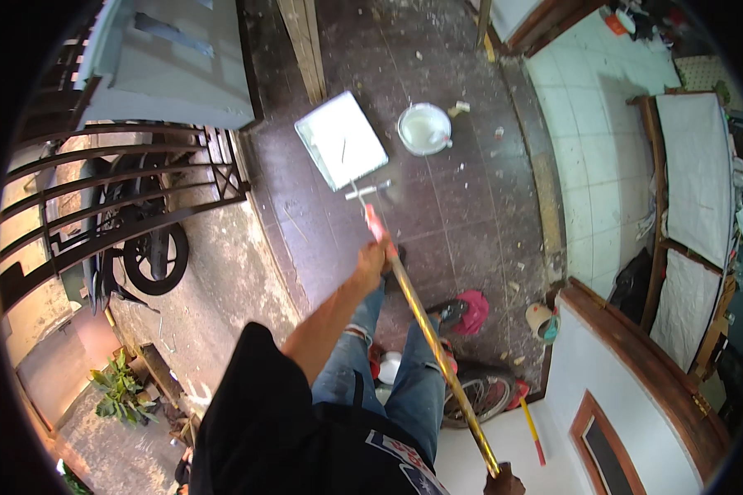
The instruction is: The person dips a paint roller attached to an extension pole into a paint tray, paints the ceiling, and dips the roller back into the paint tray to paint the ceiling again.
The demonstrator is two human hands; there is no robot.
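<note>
Both my hands grip a long paint roller pole [425, 322] with a gold shaft and a red handle piece at its far end. My left hand [373, 257] is wrapped round it just below the red part. Near the bottom edge, my right hand [504, 480] closes on the pole's lower end. A thin wire frame [354, 188] runs from the red handle to a white-coated paint tray [312, 153] on the floor; the roller itself is hard to make out against the white. A slim, white-ended tool [369, 190] lies beside the tray. Right of it stands a white bucket [402, 136] holding whitish paint.
Wooden posts [304, 49] stand behind the tray. A dark metal railing [115, 177] and a motorcycle [153, 247] are at left. A pink cloth [470, 312], a bicycle wheel [480, 392] and a cup-like container [541, 322] sit near my feet. A raised doorway sill [545, 190] borders pale tiles.
</note>
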